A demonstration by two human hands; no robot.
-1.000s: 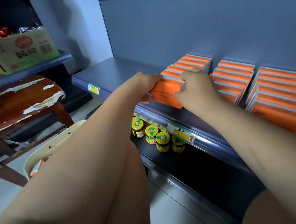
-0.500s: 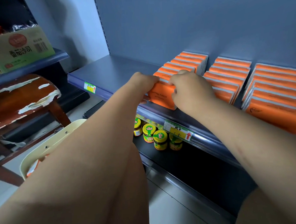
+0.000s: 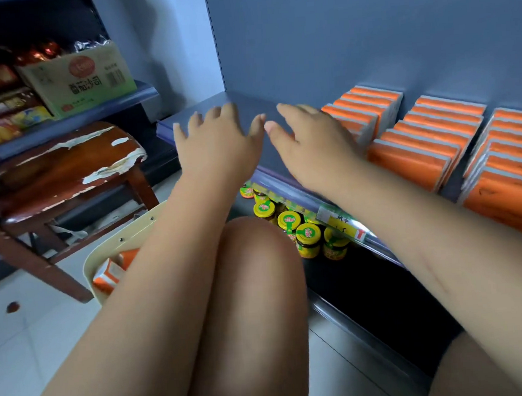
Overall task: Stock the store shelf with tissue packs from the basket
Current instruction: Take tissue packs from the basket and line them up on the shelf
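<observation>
Nearest, at 6 o'clock: a bare knee, raised between the two forearms.

At 8 o'clock, on the floor beside that knee: a cream basket, partly hidden by the left forearm, with at least one orange tissue pack lying inside.

At 4 o'clock, close to centre, on the dark lower shelf: a cluster of small jars with yellow and green lids. Just above them, on the front rail: a yellow price tag.

At 11 o'clock: left hand, palm down over the bare grey shelf, fingers straight and spread, holding nothing. Touching the shelf or hovering above it: cannot tell.

At 1 o'clock: right hand, also palm down, fingers straight and loose, gripping nothing, thumb tip near the left thumb. Placed just in front of the left row of packs; contact with that row not clear.

From 1 to 3 o'clock, on the shelf: three rows of orange tissue packs leaning back toward the rear panel, namely that left row, a middle row and a right row cut off by the frame edge.

At 9 o'clock, further off: a dark wooden stool with peeling varnish.

At 10 o'clock, on a neighbouring shelf: a cardboard carton among other packaged goods.
</observation>
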